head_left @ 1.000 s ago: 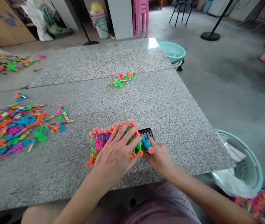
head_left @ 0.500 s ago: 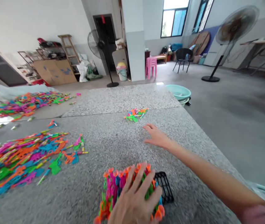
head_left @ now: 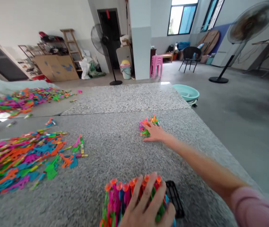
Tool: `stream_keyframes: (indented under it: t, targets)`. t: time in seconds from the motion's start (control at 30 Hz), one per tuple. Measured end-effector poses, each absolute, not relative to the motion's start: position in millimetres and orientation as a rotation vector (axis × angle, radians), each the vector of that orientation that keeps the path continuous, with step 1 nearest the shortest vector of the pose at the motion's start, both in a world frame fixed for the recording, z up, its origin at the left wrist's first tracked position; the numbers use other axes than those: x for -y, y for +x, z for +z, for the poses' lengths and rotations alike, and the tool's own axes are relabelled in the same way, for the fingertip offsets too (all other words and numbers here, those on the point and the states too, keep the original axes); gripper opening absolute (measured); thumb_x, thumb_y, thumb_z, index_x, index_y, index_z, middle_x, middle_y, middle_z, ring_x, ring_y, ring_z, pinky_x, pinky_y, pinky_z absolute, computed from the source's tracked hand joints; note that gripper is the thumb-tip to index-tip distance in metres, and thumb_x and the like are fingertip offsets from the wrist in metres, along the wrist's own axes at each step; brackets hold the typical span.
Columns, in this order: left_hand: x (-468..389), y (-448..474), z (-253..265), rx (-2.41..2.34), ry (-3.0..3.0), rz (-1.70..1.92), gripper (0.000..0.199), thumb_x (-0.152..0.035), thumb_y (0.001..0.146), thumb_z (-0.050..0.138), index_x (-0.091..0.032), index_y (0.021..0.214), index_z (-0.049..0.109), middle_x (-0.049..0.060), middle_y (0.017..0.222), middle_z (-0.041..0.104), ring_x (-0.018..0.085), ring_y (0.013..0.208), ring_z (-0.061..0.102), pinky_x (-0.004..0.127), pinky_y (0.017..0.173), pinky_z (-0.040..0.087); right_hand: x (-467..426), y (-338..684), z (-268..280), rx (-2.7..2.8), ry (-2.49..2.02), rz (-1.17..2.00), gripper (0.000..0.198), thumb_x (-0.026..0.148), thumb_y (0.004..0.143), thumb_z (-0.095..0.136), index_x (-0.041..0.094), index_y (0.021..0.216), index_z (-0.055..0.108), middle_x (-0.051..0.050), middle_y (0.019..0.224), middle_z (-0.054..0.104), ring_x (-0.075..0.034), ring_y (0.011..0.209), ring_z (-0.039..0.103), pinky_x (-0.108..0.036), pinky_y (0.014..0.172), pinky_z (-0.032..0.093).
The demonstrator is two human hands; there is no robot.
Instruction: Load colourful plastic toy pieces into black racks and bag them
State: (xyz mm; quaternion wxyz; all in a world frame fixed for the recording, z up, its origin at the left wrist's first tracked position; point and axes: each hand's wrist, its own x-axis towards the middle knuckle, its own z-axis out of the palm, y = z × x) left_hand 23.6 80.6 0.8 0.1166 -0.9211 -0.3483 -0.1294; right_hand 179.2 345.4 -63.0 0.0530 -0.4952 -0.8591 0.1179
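My left hand [head_left: 146,201] rests with spread fingers on top of a tightly packed row of colourful plastic toy guns [head_left: 114,198] with orange suction-cup tips. A black plastic rack [head_left: 175,198] sticks out at the right side of this row, partly hidden. Farther up the table, my right hand [head_left: 155,131] lies over a small cluster of toy guns and pieces [head_left: 145,133], fingers outstretched and touching it. The hand covers part of that cluster.
A wide pile of loose toy guns and darts [head_left: 30,154] spreads across the left of the speckled stone table [head_left: 115,138]. Behind it is another heap [head_left: 35,97]. A turquoise basin [head_left: 186,91] stands beyond the right edge; a standing fan [head_left: 221,75] is farther off.
My right hand has moved forward onto the small cluster, which has shifted slightly toward me. My left hand stays on the packed row. The view has shifted a little.
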Motion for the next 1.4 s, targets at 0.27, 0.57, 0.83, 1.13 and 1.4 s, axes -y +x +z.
stream_keyframes:
  t: [0.27,0.57,0.83,1.13,1.4]
  targets:
    - [-76.8,32.8,43.1,1.321,-2.962,-0.284,0.037,-0.033,0.088,0.062,-0.031,0.125,0.059,0.003,0.143,0.052,0.032,0.143,0.034,0.060,0.115,0.031,-275.1,255.7,-50.8,2.751,-1.411,0.098,0.039,0.005,0.088,0.047,0.010,0.125,0.058,-0.019,0.135,0.052,-0.031,0.129,0.043,-0.043,0.101,0.040]
    - [-77.7,37.0,47.4,1.313,-2.948,-0.138,0.038,-0.037,0.089,0.062,-0.027,0.126,0.058,0.007,0.147,0.047,0.033,0.145,0.028,0.062,0.116,0.026,-233.5,291.4,-33.5,2.836,-1.468,0.135,0.027,0.004,0.092,0.042,0.011,0.108,0.063,-0.015,0.107,0.065,-0.026,0.102,0.060,-0.032,0.085,0.044]
    - [-79.5,34.6,44.6,1.222,-2.914,-0.150,0.039,-0.043,0.094,0.056,-0.028,0.129,0.056,0.008,0.147,0.045,0.033,0.143,0.030,0.062,0.116,0.026,-200.9,332.4,-46.7,2.834,-1.438,0.085,0.034,-0.003,0.087,0.043,0.011,0.113,0.060,-0.014,0.111,0.061,-0.024,0.100,0.060,-0.029,0.082,0.043]
    - [-78.5,34.8,43.9,1.241,-2.883,-0.147,0.038,-0.045,0.093,0.057,-0.028,0.127,0.058,0.006,0.148,0.045,0.033,0.145,0.028,0.061,0.116,0.025,-174.6,297.1,-52.2,1.974,-1.292,1.028,0.011,0.014,0.074,0.059,0.019,0.082,0.054,0.003,0.070,0.058,-0.012,0.060,0.057,-0.022,0.059,0.041]
    - [-79.1,34.9,43.8,1.222,-2.878,-0.117,0.038,-0.044,0.093,0.056,-0.028,0.128,0.057,0.006,0.146,0.046,0.034,0.143,0.029,0.062,0.115,0.028,-157.3,246.7,-71.3,1.564,-1.073,1.513,0.023,0.014,0.062,0.068,0.020,0.074,0.049,0.005,0.067,0.057,-0.012,0.062,0.054,-0.022,0.056,0.040]
